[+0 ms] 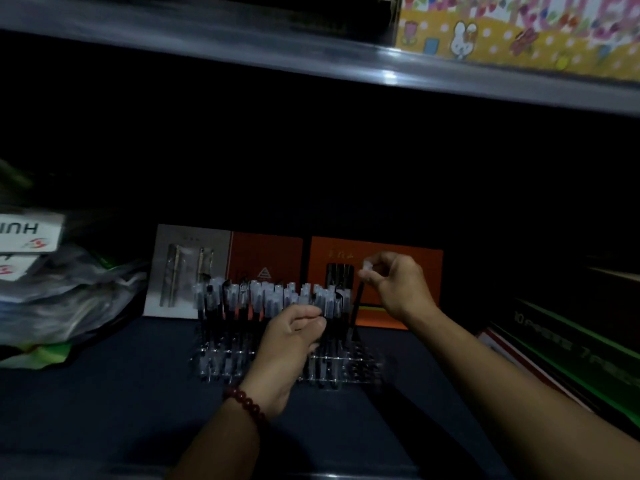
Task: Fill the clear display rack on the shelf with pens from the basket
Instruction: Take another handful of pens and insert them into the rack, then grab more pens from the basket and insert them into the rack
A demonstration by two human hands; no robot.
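The clear display rack (349, 370) stands on the dark shelf surface (104, 410), in the middle of the view. Several dark pens with pale caps (256, 296) stand upright in it. My right hand (398, 285) pinches the pale cap of one dark pen (356, 306), which slants down toward the rack's right end. My left hand (287, 344), with a red bead bracelet on the wrist, is curled in front of the rack's middle; in the dim light I cannot tell whether it holds pens. No basket is in view.
Orange boxes (398, 299) and a grey pen package (180, 271) lean behind the rack. Plastic-wrapped goods (62, 296) lie at the left, dark boxes (571, 348) at the right. A shelf edge (311, 53) hangs overhead with a yellow patterned box (519, 29).
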